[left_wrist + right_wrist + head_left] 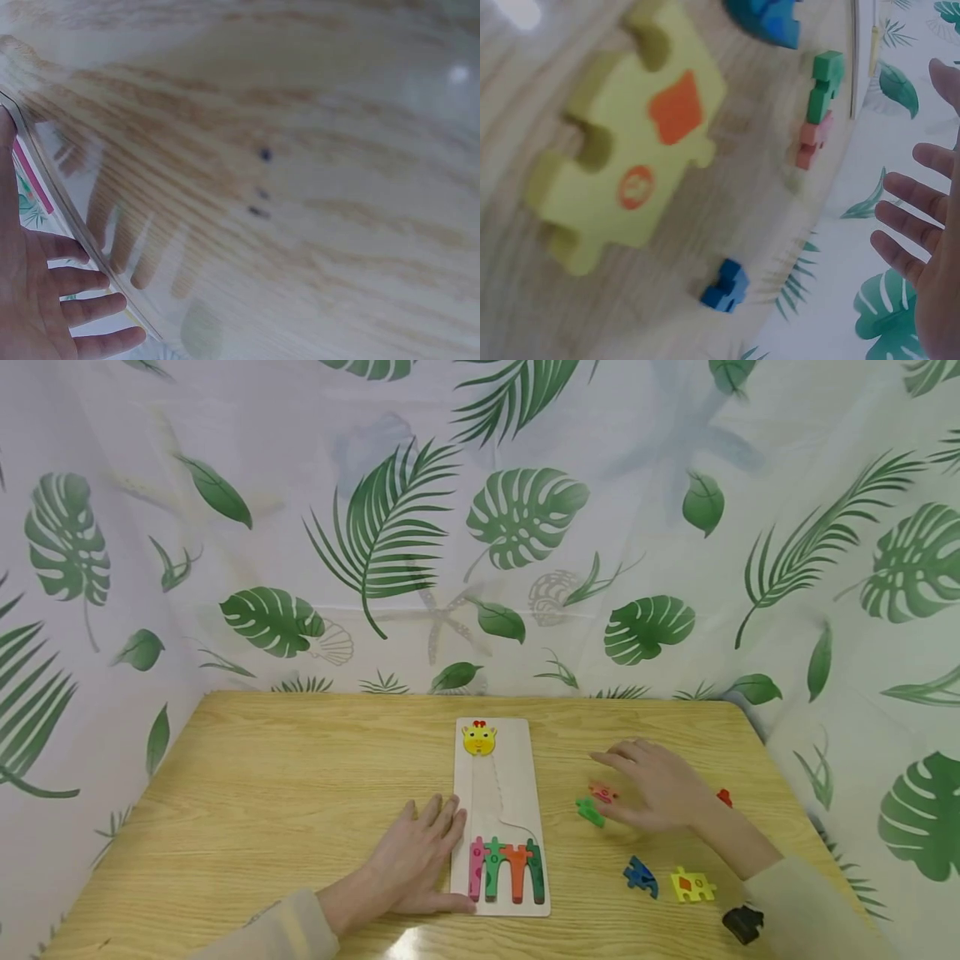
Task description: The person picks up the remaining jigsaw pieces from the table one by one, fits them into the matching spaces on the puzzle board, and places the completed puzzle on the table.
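A pale puzzle board (pixel 517 777) lies lengthwise on the table, with a yellow giraffe head piece (pixel 479 738) at its far end. Pink, green, orange and dark green leg pieces (pixel 517 870) stand in a row at its near end. My left hand (pixel 416 864) rests along the board's left edge with straight, spread fingers. To the right of the board, my right hand (pixel 660 785) hovers with relaxed fingers and nothing visible in it. Beside its thumb lie a loose pink piece (pixel 602 792) and a green piece (pixel 590 811).
Nearer me on the right are a blue piece (pixel 641 877) and a yellow piece (pixel 692 885). A red piece (pixel 723 797) lies behind my right wrist. One small blue piece (pixel 725 286) shows in the right wrist view. By my right sleeve is a black object (pixel 743 924), kind unclear.
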`<state>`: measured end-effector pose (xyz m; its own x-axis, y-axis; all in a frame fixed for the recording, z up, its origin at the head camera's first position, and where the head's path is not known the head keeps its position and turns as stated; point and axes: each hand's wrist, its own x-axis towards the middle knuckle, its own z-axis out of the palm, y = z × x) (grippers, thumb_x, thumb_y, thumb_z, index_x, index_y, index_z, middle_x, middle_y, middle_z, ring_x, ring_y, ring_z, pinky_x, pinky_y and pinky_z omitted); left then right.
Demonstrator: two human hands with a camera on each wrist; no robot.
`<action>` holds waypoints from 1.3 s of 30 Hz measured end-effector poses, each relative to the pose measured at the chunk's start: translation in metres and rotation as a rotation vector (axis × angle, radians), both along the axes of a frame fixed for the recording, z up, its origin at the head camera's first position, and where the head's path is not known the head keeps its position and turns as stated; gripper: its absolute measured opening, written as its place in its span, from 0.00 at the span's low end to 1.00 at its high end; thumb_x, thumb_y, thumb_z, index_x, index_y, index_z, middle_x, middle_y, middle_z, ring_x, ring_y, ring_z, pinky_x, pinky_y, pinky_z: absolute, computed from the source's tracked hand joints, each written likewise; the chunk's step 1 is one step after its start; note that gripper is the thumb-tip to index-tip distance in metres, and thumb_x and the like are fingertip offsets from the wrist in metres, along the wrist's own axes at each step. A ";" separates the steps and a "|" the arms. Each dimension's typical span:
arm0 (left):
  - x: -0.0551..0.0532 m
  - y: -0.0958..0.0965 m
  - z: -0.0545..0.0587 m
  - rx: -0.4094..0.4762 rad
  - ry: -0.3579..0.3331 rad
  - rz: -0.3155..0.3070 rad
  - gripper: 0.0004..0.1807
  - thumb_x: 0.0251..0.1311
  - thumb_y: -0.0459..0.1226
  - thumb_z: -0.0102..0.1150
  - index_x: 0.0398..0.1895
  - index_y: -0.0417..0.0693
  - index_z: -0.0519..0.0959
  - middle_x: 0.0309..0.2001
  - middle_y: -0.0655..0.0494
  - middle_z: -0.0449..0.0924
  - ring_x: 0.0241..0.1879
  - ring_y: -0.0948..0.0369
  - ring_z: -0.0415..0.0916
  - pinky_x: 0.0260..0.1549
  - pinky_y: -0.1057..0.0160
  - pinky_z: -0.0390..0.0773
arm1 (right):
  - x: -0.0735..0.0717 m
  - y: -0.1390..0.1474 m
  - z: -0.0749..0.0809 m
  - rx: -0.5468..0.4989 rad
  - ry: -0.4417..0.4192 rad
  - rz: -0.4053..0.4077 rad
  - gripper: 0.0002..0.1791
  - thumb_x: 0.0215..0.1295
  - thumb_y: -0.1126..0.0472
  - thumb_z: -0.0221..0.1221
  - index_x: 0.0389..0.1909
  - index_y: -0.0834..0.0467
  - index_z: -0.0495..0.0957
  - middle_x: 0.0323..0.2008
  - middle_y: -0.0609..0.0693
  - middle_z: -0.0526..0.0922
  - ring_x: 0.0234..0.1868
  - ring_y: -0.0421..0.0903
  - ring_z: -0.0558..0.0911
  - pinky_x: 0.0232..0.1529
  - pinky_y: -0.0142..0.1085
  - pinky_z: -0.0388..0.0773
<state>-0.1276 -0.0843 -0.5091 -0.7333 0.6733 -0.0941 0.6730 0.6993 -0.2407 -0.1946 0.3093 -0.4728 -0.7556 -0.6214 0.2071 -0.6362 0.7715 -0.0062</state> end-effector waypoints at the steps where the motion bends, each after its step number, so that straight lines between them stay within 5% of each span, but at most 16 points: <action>1: 0.000 0.000 0.000 -0.001 0.000 0.001 0.68 0.53 0.88 0.28 0.82 0.48 0.63 0.81 0.45 0.64 0.76 0.48 0.69 0.68 0.44 0.77 | 0.002 0.002 -0.001 0.001 0.003 -0.003 0.38 0.60 0.36 0.69 0.66 0.55 0.80 0.54 0.53 0.86 0.53 0.54 0.85 0.54 0.54 0.84; 10: 0.001 0.000 0.001 0.000 -0.001 0.005 0.68 0.53 0.88 0.28 0.82 0.48 0.63 0.81 0.45 0.65 0.77 0.48 0.69 0.68 0.45 0.77 | 0.015 0.017 -0.012 -0.021 -0.004 -0.052 0.39 0.58 0.36 0.72 0.65 0.55 0.81 0.54 0.53 0.86 0.54 0.55 0.85 0.54 0.55 0.85; 39: 0.000 0.001 0.000 -0.003 -0.006 0.012 0.68 0.52 0.88 0.28 0.82 0.49 0.62 0.81 0.45 0.64 0.77 0.48 0.69 0.68 0.44 0.77 | 0.026 0.075 -0.030 0.049 -0.089 -0.220 0.46 0.58 0.27 0.68 0.68 0.55 0.79 0.57 0.56 0.85 0.56 0.59 0.84 0.56 0.59 0.83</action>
<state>-0.1278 -0.0837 -0.5095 -0.7405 0.6645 -0.1006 0.6664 0.7064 -0.2387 -0.1685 0.3847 -0.5032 -0.8878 -0.4475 0.1077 -0.4514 0.8922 -0.0142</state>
